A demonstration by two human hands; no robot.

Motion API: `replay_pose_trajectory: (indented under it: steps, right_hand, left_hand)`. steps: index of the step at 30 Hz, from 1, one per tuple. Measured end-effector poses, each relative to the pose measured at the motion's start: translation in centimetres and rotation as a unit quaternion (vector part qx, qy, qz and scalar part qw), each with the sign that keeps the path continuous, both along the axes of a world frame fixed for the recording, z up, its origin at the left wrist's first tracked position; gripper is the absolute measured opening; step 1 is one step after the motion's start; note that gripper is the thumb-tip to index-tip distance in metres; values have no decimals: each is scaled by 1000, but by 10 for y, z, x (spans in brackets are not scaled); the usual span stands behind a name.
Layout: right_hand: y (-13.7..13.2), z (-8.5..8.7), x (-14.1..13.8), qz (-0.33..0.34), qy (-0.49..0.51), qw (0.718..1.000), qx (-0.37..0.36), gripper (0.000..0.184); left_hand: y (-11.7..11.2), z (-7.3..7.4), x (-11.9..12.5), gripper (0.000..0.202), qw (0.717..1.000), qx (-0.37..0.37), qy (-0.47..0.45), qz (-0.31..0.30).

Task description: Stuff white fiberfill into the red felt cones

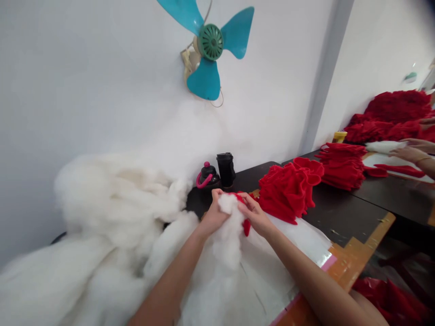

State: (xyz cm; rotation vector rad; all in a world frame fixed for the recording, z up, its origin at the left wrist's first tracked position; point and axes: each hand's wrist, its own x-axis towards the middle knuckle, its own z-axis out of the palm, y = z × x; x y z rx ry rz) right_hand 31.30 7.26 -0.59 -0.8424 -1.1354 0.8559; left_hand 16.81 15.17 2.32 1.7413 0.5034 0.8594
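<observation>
My left hand is closed, its fingers and thumb pressed around a tuft of white fibre stuffing that trails down toward me. Across from it, my right hand grips a small red fleece piece, which touches the top of the tuft. Part of the red piece is hidden behind the stuffing and fingers. Both hands meet over a white sheet. A large heap of loose white stuffing rises to the left of my left arm.
A stack of red fleece pieces stands right of my hands. Behind them are a black tumbler and a black bottle with a pink handle. A blue wall fan hangs above. Another person's hands work at far right beside red piles.
</observation>
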Motion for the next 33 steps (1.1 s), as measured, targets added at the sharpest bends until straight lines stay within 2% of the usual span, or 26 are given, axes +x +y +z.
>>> replay_pose_trajectory:
  steps: [2,4,6,7,8,10,12,13,15,18,20,22,24,26,30,32,33]
  right_hand:
    - [-4,3,0,12,-33,999,10,38]
    - [-7,5,1,19,-61,998,17,37]
    - [-10,7,2,28,-81,996,16,38]
    - [-10,7,2,36,-87,995,10,41]
    - [-10,7,3,45,-91,995,4,46]
    - [-7,4,3,49,-94,994,1,57]
    - [-2,1,3,14,-100,995,19,59]
    - [1,0,2,-16,-105,994,32,56]
    - [5,-3,2,-79,-107,990,47,48]
    - [9,-3,3,-153,-71,985,35,38]
    - [9,-1,6,-183,-37,982,25,31]
    - [8,-1,9,-200,-37,979,24,24]
    - [8,-1,10,-221,-72,972,28,21]
    - [8,-4,9,-252,-113,961,29,20]
    - [8,-9,2,-315,-141,939,14,21]
    - [5,-7,-4,-301,-145,942,13,23]
    - [3,-4,-7,-267,-149,952,18,23]
  left_hand:
    - [2,1,-2,69,999,44,-2,31]
    - [6,2,-4,73,998,66,-4,-12]
    - [8,3,-5,60,995,71,-8,-75]
    - [9,2,-4,50,994,73,-13,-85]
    - [8,2,-3,42,994,77,-23,-71]
    - [4,-1,2,32,995,91,-39,11]
    - [-3,-4,7,32,991,96,-34,84]
    - [-6,-5,9,34,991,91,-29,95]
    - [-12,-5,11,45,996,58,-30,57]
    - [-11,-1,8,60,994,-55,-53,-83]
    - [-6,2,4,56,980,-124,-57,-147]
    - [1,5,0,46,977,-141,-48,-152]
    - [6,8,-2,40,987,-106,-26,-120]
    - [8,9,-2,33,995,-36,3,-92]
    - [6,8,1,12,991,115,49,-50]
    - [4,7,2,11,987,156,47,-7]
    - [4,5,2,14,985,166,43,22]
